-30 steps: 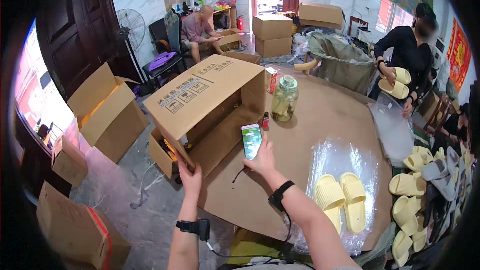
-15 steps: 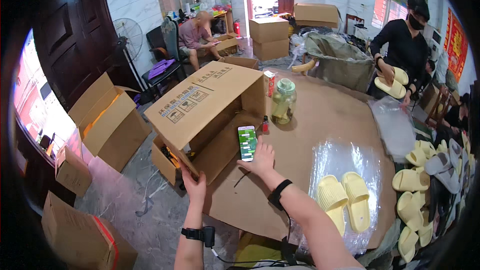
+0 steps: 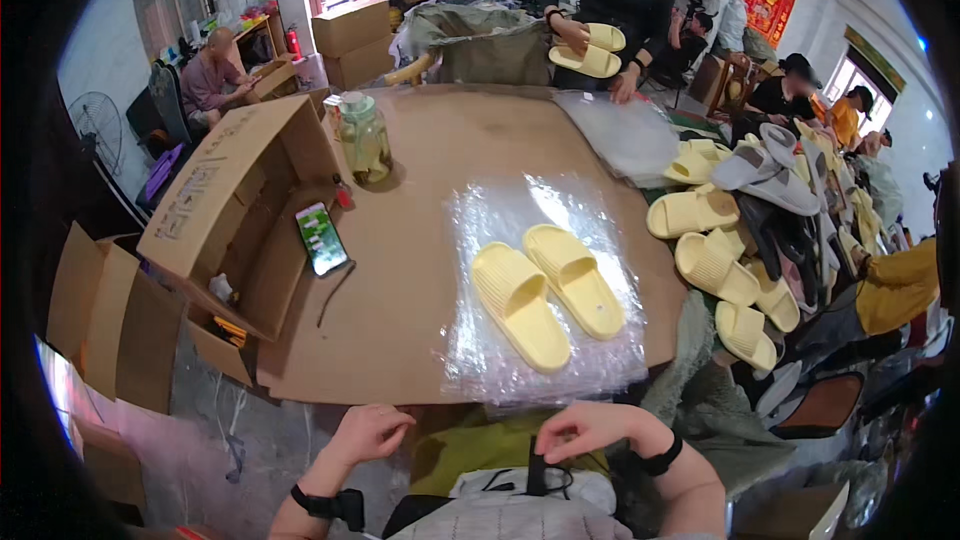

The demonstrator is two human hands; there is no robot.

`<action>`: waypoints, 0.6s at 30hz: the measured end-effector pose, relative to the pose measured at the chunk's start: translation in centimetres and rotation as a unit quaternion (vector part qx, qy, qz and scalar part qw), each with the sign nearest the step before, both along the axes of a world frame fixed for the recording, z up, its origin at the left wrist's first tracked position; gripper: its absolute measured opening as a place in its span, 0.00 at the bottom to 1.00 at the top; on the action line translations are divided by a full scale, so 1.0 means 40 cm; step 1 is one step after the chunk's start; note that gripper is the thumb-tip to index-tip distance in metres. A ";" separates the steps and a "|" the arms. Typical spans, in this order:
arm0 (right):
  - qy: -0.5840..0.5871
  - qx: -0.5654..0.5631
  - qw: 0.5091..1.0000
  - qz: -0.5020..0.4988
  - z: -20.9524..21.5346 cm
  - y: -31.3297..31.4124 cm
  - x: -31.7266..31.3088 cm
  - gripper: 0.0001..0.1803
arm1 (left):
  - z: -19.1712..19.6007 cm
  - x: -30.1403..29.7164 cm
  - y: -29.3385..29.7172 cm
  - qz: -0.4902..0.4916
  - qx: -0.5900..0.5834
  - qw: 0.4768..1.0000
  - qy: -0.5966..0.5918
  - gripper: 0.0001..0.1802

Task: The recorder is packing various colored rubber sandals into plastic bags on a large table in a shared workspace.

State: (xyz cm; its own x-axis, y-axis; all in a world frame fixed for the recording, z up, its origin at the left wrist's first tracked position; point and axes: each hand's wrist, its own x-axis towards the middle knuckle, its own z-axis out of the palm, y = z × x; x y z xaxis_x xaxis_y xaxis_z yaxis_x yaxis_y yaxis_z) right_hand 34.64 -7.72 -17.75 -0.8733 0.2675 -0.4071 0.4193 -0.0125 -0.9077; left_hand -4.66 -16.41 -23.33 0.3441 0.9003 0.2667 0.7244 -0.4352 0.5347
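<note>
My left hand (image 3: 372, 432) hovers just off the near table edge, fingers loosely bent, holding nothing visible. My right hand (image 3: 588, 429) is also at the near edge, below the slippers, with fingers curved and slightly apart. Its fingertips overlap a small black device (image 3: 538, 470) with a cord at my lap; whether they touch it is unclear. A pair of pale yellow slippers, the left slipper (image 3: 520, 305) and the right slipper (image 3: 574, 280), lies on a stack of clear plastic bags (image 3: 462, 340). A lit phone (image 3: 320, 240) rests by the open cardboard box (image 3: 215, 175).
A glass jar (image 3: 366, 145) and a small red bottle (image 3: 343, 192) stand behind the phone. Loose yellow and grey slippers (image 3: 715, 265) pile up at the right. Across the table (image 3: 420, 260), a person holds yellow slippers (image 3: 590, 52) beside more clear bags (image 3: 620, 135).
My right hand has left the phone and my left hand has let go of the box; both have drawn back to the near edge. The view has turned right.
</note>
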 end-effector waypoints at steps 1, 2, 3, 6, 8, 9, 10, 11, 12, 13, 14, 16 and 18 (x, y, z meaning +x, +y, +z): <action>-0.036 -0.006 0.999 -0.019 -0.037 -0.039 0.063 0.20 | -0.042 0.004 -0.003 -0.019 -0.116 0.993 0.014 0.10; -0.069 -0.014 0.997 -0.032 -0.078 -0.065 0.115 0.19 | -0.086 0.012 -0.009 -0.031 -0.233 0.972 0.030 0.12; -0.118 -0.050 0.991 -0.039 -0.119 -0.075 0.159 0.17 | -0.116 0.024 -0.013 -0.021 -0.292 0.955 0.052 0.17; -0.219 -0.024 0.969 -0.112 -0.326 -0.101 0.258 0.19 | -0.260 0.065 -0.009 0.065 -0.306 0.947 0.067 0.25; -0.231 0.131 0.951 -0.156 -0.445 -0.094 0.248 0.21 | -0.334 0.104 -0.005 0.153 -0.301 0.940 0.046 0.31; -0.239 0.280 0.907 -0.205 -0.506 -0.093 0.232 0.23 | -0.358 0.111 -0.005 0.168 -0.270 0.948 0.003 0.32; -0.250 0.320 0.877 -0.258 -0.580 -0.093 0.213 0.25 | -0.369 0.125 0.001 0.179 -0.236 0.954 -0.040 0.34; -0.219 0.350 0.850 -0.326 -0.658 -0.090 0.195 0.24 | -0.334 0.161 0.008 0.186 -0.201 0.954 -0.125 0.34; -0.185 0.377 0.820 -0.389 -0.712 -0.092 0.176 0.23 | -0.297 0.183 0.008 0.206 -0.220 0.945 -0.123 0.29; -0.180 0.377 0.823 -0.384 -0.725 -0.086 0.159 0.23 | -0.313 0.181 -0.002 0.205 -0.201 0.953 -0.097 0.25; -0.191 0.390 0.814 -0.386 -0.724 -0.073 0.156 0.22 | -0.322 0.189 -0.005 0.199 -0.183 0.960 -0.073 0.21; -0.149 0.413 0.813 -0.381 -0.715 -0.068 0.166 0.20 | -0.323 0.195 -0.015 0.146 -0.179 0.969 -0.092 0.17; -0.106 0.227 0.910 -0.331 -0.658 -0.062 0.199 0.13 | -0.294 0.211 -0.024 -0.004 -0.265 0.948 -0.178 0.10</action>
State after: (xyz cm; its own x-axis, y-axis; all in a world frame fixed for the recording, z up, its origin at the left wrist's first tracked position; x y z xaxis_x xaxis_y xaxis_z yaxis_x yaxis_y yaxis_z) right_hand 42.62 -10.21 -44.09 -0.3748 0.8889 -0.2635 0.6225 0.0306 -0.7820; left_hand 3.79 -17.37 -35.10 0.3236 0.9383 -0.1216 0.4552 -0.0417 0.8894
